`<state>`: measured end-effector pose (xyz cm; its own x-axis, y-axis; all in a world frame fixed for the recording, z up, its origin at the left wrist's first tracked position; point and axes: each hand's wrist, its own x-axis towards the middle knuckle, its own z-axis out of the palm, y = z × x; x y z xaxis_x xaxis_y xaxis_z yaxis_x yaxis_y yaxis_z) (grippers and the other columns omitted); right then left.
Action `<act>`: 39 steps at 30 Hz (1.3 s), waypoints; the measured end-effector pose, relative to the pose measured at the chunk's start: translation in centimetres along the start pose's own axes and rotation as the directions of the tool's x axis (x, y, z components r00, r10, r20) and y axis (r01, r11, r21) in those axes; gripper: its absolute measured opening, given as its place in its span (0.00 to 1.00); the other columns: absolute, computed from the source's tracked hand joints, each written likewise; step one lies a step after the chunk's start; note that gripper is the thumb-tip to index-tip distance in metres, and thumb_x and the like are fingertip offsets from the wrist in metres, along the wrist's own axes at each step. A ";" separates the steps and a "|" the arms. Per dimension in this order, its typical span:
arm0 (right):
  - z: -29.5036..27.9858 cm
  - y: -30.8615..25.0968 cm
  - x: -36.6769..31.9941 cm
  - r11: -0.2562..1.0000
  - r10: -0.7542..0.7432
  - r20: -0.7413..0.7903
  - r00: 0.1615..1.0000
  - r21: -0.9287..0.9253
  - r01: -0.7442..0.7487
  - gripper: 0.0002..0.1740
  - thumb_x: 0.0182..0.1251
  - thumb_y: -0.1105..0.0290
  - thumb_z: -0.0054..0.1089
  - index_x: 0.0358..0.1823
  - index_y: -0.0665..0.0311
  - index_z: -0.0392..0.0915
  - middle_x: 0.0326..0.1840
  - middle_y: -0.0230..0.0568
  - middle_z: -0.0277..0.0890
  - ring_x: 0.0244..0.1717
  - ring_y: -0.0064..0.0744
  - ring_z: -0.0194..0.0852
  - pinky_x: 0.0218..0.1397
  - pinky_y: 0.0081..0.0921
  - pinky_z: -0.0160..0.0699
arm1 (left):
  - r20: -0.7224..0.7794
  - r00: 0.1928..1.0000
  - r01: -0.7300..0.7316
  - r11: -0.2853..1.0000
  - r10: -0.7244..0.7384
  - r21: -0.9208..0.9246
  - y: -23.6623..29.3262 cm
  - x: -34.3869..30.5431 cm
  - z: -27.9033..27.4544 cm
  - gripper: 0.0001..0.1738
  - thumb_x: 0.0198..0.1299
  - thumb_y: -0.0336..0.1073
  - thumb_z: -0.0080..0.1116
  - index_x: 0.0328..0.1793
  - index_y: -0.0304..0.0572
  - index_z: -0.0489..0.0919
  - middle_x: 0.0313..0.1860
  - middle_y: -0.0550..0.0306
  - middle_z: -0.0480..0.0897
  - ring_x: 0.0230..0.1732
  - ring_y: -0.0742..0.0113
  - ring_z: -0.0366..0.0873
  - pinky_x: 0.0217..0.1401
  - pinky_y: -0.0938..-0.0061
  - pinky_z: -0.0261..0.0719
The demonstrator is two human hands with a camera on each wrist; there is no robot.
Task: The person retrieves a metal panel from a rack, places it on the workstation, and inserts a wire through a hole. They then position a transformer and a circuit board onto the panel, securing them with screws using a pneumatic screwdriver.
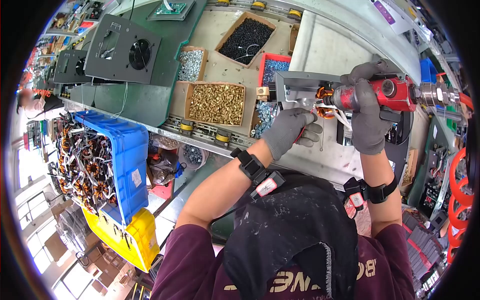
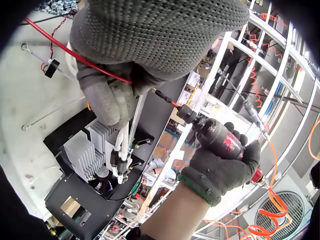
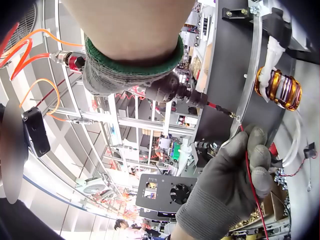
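Observation:
My right hand [image 1: 369, 112], in a grey glove, grips a red and black air screwdriver [image 1: 395, 96] held level at the right of the bench. Its bit [image 3: 220, 108] points at the inner wall of a dark grey metal housing [image 3: 225, 60]. Close by the bit's tip, my gloved left hand [image 1: 295, 131] pinches a thin red wire [image 3: 254, 189], whose end reaches the tip. A copper-wound ring coil [image 3: 280, 90] with white-sleeved leads sits beside the fingers. Lower in the housing, the left wrist view shows silver heat sinks [image 2: 82, 155].
Boxes of gold-coloured fasteners [image 1: 216, 103], black screws [image 1: 246, 40] and silver screws [image 1: 191, 65] stand left of the housing, near a red tray [image 1: 262, 70]. A blue crate [image 1: 132, 165] full of coils is at the lower left. An orange coiled hose [image 1: 457, 192] hangs at right.

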<state>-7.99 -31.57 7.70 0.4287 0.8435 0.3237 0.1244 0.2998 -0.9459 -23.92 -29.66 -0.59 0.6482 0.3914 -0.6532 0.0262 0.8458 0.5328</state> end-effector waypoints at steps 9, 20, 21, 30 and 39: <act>1.4 0.1 -0.6 0.970 -0.135 0.221 0.966 -0.171 0.174 0.23 0.59 0.83 0.53 0.56 0.64 0.61 0.41 0.42 0.77 0.43 0.29 0.76 0.49 0.31 0.77 | 0.050 0.999 0.005 1.000 -0.004 -0.023 -0.2 0.4 -0.5 0.16 0.65 0.41 0.52 0.52 0.37 0.74 0.39 0.49 0.83 0.32 0.64 0.84 0.32 0.74 0.84; -1.2 -5.6 -2.5 0.999 0.039 -0.022 0.999 0.005 -0.039 0.30 0.62 0.76 0.56 0.65 0.64 0.58 0.56 0.46 0.71 0.55 0.38 0.75 0.59 0.36 0.74 | 0.049 0.997 -0.058 0.993 0.053 0.099 -0.3 0.7 -1.0 0.16 0.67 0.39 0.50 0.54 0.36 0.73 0.41 0.52 0.82 0.36 0.68 0.82 0.35 0.76 0.82; -2.9 -7.0 -3.7 0.995 0.066 -0.168 0.984 0.079 -0.054 0.31 0.62 0.74 0.56 0.66 0.63 0.57 0.58 0.47 0.70 0.56 0.39 0.74 0.61 0.37 0.73 | 0.067 0.997 -0.047 0.991 0.039 0.125 -0.4 0.4 -1.2 0.16 0.67 0.39 0.50 0.54 0.36 0.73 0.41 0.52 0.82 0.36 0.68 0.82 0.35 0.76 0.82; -23.0 -4.8 -27.2 0.765 0.482 -0.323 0.814 -0.297 -0.571 0.27 0.61 0.76 0.60 0.62 0.62 0.63 0.50 0.39 0.71 0.43 0.29 0.73 0.42 0.31 0.77 | 0.040 0.999 -0.039 0.829 0.019 0.559 1.9 -0.4 -4.5 0.20 0.67 0.42 0.52 0.59 0.37 0.74 0.47 0.56 0.80 0.48 0.71 0.78 0.51 0.75 0.77; -33.1 6.3 -48.0 0.005 0.407 -0.770 0.491 -0.536 -0.844 0.37 0.52 0.64 0.68 0.64 0.59 0.62 0.59 0.54 0.65 0.58 0.57 0.66 0.55 0.45 0.69 | 0.027 1.000 -0.023 0.580 0.003 0.815 2.9 -0.8 -3.8 0.18 0.63 0.40 0.55 0.53 0.33 0.78 0.42 0.56 0.81 0.39 0.70 0.78 0.43 0.76 0.77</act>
<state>1.84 -84.88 -14.57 0.9504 0.1929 -0.2440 0.1179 -0.9494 -0.2911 -27.22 -26.15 -0.54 0.6683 0.3839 -0.6371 0.6200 0.1858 0.7623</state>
